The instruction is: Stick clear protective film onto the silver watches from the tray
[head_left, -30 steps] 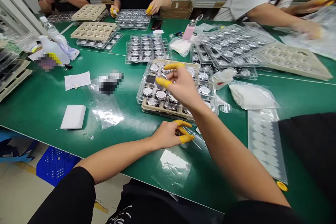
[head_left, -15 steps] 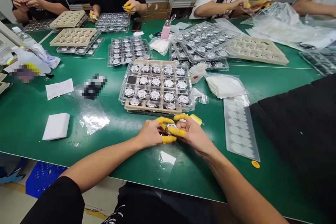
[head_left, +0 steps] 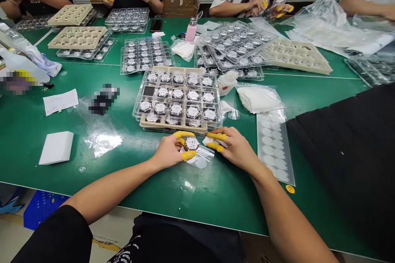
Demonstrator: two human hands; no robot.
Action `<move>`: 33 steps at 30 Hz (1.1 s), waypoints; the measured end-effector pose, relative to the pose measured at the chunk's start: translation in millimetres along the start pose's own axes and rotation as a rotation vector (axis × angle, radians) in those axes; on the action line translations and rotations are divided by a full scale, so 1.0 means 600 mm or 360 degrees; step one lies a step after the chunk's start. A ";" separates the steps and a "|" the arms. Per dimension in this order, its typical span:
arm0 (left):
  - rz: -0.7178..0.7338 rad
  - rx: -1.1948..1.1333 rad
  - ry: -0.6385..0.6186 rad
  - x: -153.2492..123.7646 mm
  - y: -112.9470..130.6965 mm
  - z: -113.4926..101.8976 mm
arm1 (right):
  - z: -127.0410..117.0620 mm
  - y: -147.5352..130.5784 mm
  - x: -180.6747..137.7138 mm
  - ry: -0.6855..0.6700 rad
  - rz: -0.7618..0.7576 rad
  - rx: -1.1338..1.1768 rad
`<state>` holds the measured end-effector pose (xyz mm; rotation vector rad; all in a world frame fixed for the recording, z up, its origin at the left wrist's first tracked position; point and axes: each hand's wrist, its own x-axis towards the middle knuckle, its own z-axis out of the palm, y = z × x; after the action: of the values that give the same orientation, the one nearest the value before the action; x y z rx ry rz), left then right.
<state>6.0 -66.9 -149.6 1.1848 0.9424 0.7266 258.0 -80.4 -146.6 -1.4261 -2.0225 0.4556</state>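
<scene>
Left hand (head_left: 168,154): narrow grip, yellow-capped thumb and forefinger pinching a round watch case (head_left: 191,144), dial up, just over the green counter (head_left: 27,123). Right hand (head_left: 239,152), close beside that grip, nips the edge of a clear film (head_left: 202,160) lying beneath the case. Beyond the grip stands a tray (head_left: 160,125) of like cases. Dial markings and the paper slip (head_left: 61,101) are too small to read.

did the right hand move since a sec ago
Yes. The right hand has drawn back toward the person: it was over the tray, now it lies on its near side, beside the left hand holding a watch case.
</scene>
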 end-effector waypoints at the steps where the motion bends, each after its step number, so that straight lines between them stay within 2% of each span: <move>1: -0.0005 -0.0008 -0.0004 0.000 0.000 0.000 | 0.002 0.002 0.000 -0.0024 -0.0031 -0.0048; 3: -0.0019 -0.0024 -0.0012 0.000 0.000 -0.001 | 0.005 -0.004 -0.003 0.0049 -0.0059 -0.0058; 7: -0.0004 0.0007 -0.0005 -0.001 -0.003 0.000 | 0.010 -0.052 -0.005 0.0369 -0.0065 0.0166; 12: 0.0000 0.0103 -0.0023 0.001 -0.005 0.002 | 0.033 -0.100 0.008 0.0136 -0.0209 0.0099; 18: -0.0030 0.0103 0.0008 0.000 -0.003 0.004 | 0.043 -0.092 0.010 0.0091 -0.0168 0.0143; 22: -0.0061 0.0080 0.0035 0.001 -0.004 0.005 | 0.043 -0.088 0.008 0.0216 -0.0130 0.0154; 26: -0.0044 0.0087 0.0007 0.000 -0.008 0.005 | 0.050 -0.088 0.005 0.0172 -0.0278 0.0249; 30: -0.0059 0.0052 0.0015 -0.001 -0.010 0.004 | 0.058 -0.083 0.005 0.0353 -0.0298 0.0198; 33: -0.0056 0.0057 -0.0001 -0.001 -0.011 0.002 | 0.061 -0.079 0.004 0.0301 -0.0428 0.0226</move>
<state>7.1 -69.3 -155.6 1.1969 0.9765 0.6838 199.0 -92.5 -145.0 -1.0526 -1.9500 0.3278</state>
